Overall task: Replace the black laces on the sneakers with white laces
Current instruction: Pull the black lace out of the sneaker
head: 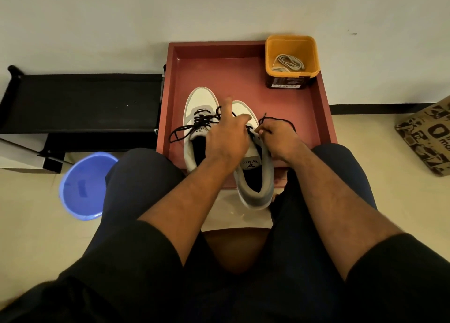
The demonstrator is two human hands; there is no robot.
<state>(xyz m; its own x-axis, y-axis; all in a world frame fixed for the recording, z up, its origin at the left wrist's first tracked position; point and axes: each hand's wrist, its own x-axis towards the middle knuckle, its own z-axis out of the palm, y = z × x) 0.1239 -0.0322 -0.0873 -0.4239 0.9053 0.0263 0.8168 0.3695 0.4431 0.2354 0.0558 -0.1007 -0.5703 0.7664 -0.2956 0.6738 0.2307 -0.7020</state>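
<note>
Two white-and-grey sneakers sit on a red tray (pixel 314 98). The left sneaker (pixel 198 98) still carries its black lace (pixel 180 129), with loose ends trailing to the left. The right sneaker (pixel 255 176) hangs over the tray's near edge, heel toward me. My left hand (pixel 226 137) lies over its lacing and holds it, one finger sticking up. Just to the right, my right hand (pixel 277 137) pinches the right sneaker's black lace (pixel 277 119), which loops above my knuckles. White laces (pixel 288 63) lie coiled in an orange tub (pixel 292 39) at the tray's far right corner.
A black rack (pixel 80 98) stands left of the tray against the wall. A blue bucket (pixel 82 186) is on the floor by my left knee. A printed cardboard box (pixel 428 137) sits at the right. My knees flank the tray's near edge.
</note>
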